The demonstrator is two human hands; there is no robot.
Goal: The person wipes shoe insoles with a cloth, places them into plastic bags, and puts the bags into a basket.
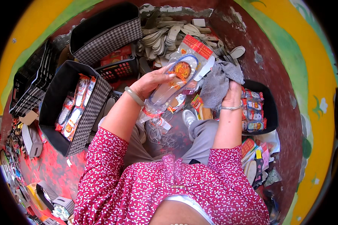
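My left hand (pixel 153 81) is closed on a clear plastic package of insoles (pixel 184 71), thumb on its front. The package has a red header and a round orange print, and it is tilted up to the right. A crumpled grey cloth (pixel 215 85) hangs from my right hand (pixel 233 94), just right of the package. Part of that hand's fingers is hidden behind the cloth. Cloth and package lie close together; I cannot tell whether they touch. Below my hands, a tangle of pale string (pixel 159 134) lies on the floor between my feet.
At left, a houndstooth box (pixel 92 112) holds packaged insoles; another such box (pixel 109 43) stands behind it above a black crate (pixel 118 71). Loose insoles (pixel 157 39) are heaped against the far wall. A black basket (pixel 272 112) of packages stands right, beside the red wall (pixel 285 75).
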